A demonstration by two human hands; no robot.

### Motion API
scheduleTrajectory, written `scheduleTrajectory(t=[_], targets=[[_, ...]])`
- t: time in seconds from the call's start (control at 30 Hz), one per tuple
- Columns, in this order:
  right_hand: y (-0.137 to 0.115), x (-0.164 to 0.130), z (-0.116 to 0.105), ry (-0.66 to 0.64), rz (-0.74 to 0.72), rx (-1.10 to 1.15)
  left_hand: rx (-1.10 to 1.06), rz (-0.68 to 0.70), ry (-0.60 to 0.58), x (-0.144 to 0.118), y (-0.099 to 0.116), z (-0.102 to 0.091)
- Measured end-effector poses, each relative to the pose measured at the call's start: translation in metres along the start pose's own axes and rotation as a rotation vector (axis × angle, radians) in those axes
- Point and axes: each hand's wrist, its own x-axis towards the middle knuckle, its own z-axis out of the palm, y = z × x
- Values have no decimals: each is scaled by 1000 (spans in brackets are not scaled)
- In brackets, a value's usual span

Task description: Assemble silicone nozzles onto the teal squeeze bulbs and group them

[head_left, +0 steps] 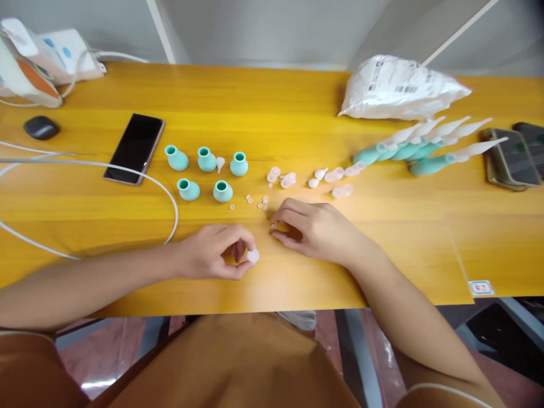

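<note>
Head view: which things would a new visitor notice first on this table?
Probably the five teal bulbs in two rows at the middle of the yellow table. Next, the left hand pinching a small pale pink piece, and the right hand resting beside tiny pink rings.

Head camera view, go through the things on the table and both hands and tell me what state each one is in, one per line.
left hand: fingers pinching a small pale pink piece
right hand: fingertips down on the table at a tiny pink ring
teal bulbs: five, upright, openings up
assembled teal pieces: lying on their sides, clear tips on
phone: flat, screen dark
white bag: lying flat, whether sealed unclear
</note>
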Motion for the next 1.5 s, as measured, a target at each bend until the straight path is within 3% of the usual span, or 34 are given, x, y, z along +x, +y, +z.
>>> scheduleTrajectory(t=[0.2,0.47,0.63,1.07,1.5], targets=[[-1,1,3,13,-29,54,3,-63,23,4,3,0],[-15,2,8,176,35,552,-37,-146,14,8,4,-2],[-24,6,15,199,35,744,-36,-165,21,7,4,-2],[-25,8,17,181,-14,693,-53,-152,-6,9,4,-5],[-24,7,17,207,-28,703,-92,-129,50,6,-1,-2]])
